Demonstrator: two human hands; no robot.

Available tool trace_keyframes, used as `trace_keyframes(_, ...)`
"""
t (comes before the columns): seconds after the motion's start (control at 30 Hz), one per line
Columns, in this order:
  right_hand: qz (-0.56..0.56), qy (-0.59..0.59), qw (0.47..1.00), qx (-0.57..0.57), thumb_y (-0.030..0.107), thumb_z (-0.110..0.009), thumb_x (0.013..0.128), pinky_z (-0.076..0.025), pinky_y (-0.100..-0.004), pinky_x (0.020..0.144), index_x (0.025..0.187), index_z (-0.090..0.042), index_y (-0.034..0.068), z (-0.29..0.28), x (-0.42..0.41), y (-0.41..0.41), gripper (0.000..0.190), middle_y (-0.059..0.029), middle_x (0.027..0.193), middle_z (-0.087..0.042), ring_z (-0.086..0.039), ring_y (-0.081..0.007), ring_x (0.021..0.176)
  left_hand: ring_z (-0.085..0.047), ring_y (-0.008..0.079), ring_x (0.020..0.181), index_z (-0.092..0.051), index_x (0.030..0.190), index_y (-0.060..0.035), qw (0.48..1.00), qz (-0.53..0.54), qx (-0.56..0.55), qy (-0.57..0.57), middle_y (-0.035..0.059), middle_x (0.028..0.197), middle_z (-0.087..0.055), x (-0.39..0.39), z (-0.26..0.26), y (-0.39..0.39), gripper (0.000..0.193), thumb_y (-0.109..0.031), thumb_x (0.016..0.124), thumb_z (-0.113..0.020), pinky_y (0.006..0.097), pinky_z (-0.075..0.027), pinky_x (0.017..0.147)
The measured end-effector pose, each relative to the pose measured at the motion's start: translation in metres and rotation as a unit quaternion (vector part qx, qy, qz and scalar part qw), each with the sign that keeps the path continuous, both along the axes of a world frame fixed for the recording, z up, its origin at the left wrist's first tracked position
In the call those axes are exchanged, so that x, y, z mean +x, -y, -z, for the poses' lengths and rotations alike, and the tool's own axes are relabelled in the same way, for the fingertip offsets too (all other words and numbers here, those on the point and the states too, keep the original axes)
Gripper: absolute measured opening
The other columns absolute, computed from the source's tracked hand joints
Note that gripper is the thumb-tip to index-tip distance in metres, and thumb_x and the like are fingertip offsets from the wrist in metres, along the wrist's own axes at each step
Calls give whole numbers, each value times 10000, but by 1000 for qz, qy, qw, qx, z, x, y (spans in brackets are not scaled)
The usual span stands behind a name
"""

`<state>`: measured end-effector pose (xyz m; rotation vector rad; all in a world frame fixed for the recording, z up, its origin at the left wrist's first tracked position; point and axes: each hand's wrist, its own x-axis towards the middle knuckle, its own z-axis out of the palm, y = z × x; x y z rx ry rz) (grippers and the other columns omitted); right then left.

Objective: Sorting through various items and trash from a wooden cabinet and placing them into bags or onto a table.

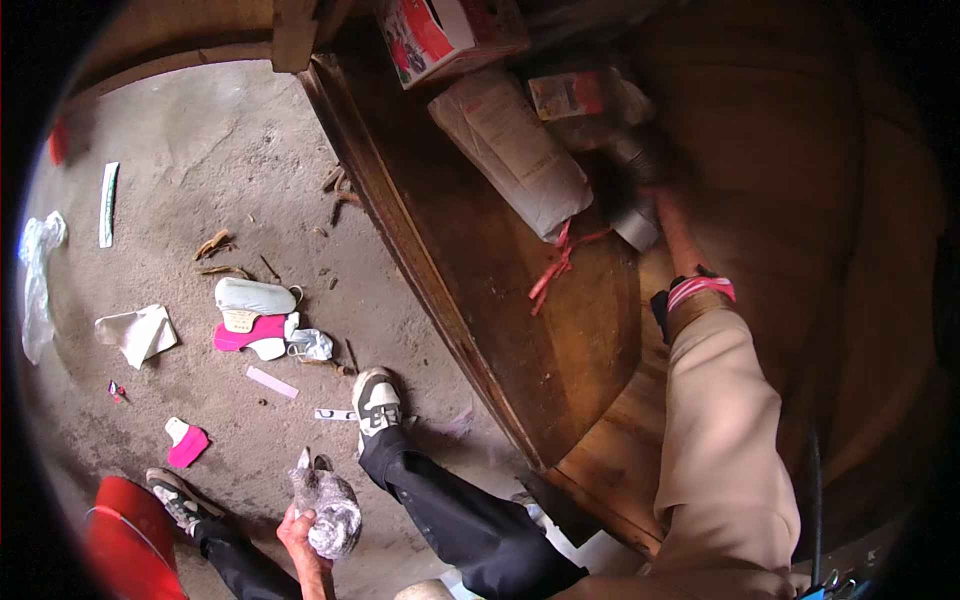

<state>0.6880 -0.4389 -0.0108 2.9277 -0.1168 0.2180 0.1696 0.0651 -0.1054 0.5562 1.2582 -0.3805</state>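
My left hand (301, 534) grips a bundled grey-and-white mottled cloth (330, 517) at the bottom, above the concrete floor. My right arm reaches into a dark wooden cabinet (600, 360); my right hand (656, 176) is in shadow and blurred, close to a pale roll-like object (637, 227). Whether its fingers hold anything does not show. Beside it lies a long paper-wrapped package (514, 150) with a red plastic tie (556, 271) at its lower end. A small red-and-white box (566, 95) and a larger open printed carton (454, 37) lie farther in.
A wooden edge (420, 262) borders the cabinet. On the floor lie a pink-and-white piece (187, 444), a white cloth or paper (139, 334), a light padded item (255, 296), a clear plastic bag (41, 285) and wood scraps (214, 244). A red bucket (131, 532) stands lower left.
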Motion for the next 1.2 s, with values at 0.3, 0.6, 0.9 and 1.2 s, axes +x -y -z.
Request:
trace_keyframes(0.3, 393, -358, 841, 97, 405, -675, 727, -434, -384, 844, 1116, -580, 23, -67, 17, -72, 553, -168, 1142, -577, -559, -281, 1030, -596, 135, 791, -596, 1092, 23, 996, 66, 66, -14, 74, 930, -643, 1, -20, -43, 413, -57, 696, -685, 266, -485, 728)
trace_keyframes(0.6, -181, -291, 817, 463, -10, -489, 719, -492, -322, 598, 964, -590, -2, 78, -240, -483, 266, -110, 890, -595, -585, -187, 743, -573, 108, 850, -537, 1178, 29, 993, -59, 45, 88, 70, 969, -631, 8, -65, -116, 473, -112, 746, -669, 250, -465, 758)
trace_keyframes(0.9, -507, -331, 746, 278, 179, -597, 639, -485, -349, 723, 1030, -633, 112, 37, -277, -847, 398, -129, 1008, -629, -578, -257, 775, -559, 111, 874, -513, 1186, 66, 980, -40, 183, 64, 91, 973, -624, 3, -78, -205, 514, -81, 723, -682, 240, -442, 799)
trace_keyframes(1.2, -140, -549, 654, 501, 149, -728, 640, -489, -288, 478, 1203, -450, -95, 39, -316, -999, 674, -151, 889, -631, -582, -147, 640, -573, 128, 885, -520, 1173, 67, 964, -222, 84, 119, 93, 1009, -624, 1, -99, -281, 450, -27, 741, -605, 247, -440, 812)
